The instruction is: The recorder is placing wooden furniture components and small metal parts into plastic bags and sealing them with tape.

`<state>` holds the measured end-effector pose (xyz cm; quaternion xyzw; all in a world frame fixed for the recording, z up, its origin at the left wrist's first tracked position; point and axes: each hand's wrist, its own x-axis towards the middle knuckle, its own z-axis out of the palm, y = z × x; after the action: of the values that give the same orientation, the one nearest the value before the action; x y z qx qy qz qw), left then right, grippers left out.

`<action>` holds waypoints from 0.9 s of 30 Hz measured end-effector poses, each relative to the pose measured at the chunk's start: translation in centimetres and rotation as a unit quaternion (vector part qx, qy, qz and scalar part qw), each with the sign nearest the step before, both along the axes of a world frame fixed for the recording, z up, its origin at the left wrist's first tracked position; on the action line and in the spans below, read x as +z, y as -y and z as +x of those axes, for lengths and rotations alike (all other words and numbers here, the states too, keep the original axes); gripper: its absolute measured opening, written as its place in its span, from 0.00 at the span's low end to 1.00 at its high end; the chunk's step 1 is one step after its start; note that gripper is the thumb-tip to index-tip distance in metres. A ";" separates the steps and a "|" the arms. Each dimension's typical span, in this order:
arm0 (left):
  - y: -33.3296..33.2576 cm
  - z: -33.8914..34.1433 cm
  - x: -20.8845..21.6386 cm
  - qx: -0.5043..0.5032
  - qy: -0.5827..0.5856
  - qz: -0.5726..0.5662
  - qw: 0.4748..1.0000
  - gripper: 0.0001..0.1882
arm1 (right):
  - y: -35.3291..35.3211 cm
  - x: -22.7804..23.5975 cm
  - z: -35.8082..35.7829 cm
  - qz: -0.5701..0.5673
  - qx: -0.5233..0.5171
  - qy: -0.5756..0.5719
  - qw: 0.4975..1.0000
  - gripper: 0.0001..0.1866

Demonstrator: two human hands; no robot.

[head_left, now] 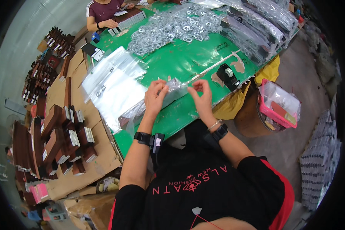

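Clear-bagged package (174, 94) on green table (168, 61), my left hand (154, 100) curled over it, presumably steadying; my right hand (202, 100), thumb near fingers, at its right end. Can't tell if either grips.

We wear a black short-sleeved cloth shirt (218, 191) with red lettering (189, 186) and red side panels (285, 188). Our black wristbands (219, 132) have blocky cases.

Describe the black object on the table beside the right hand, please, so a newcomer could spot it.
Find the green table, then the right hand over it. Just right of that hand, near the table's edge, lies the black object. Its dark body with a pale patch sets it apart from the torn tan patches beside it.
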<state>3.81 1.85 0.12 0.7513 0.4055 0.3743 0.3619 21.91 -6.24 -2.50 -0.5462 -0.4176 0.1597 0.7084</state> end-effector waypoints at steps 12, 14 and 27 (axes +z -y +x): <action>-0.3 -0.2 -0.8 -0.031 0.062 0.015 0.998 0.11 | 1.7 0.4 -2.5 -0.060 -0.041 0.241 0.968 0.20; -0.6 -0.3 -0.5 -0.045 0.077 0.015 0.996 0.11 | 1.4 0.4 -2.7 -0.052 -0.039 0.282 0.957 0.19; -0.7 -0.7 -0.4 -0.065 0.078 -0.005 0.995 0.12 | 0.1 0.9 -1.7 -0.002 -0.004 0.303 0.953 0.06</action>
<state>3.15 2.59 -0.31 0.7428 0.3278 0.4056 0.4198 20.22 -6.35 -1.57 -0.5723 -0.6099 -0.0150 0.5480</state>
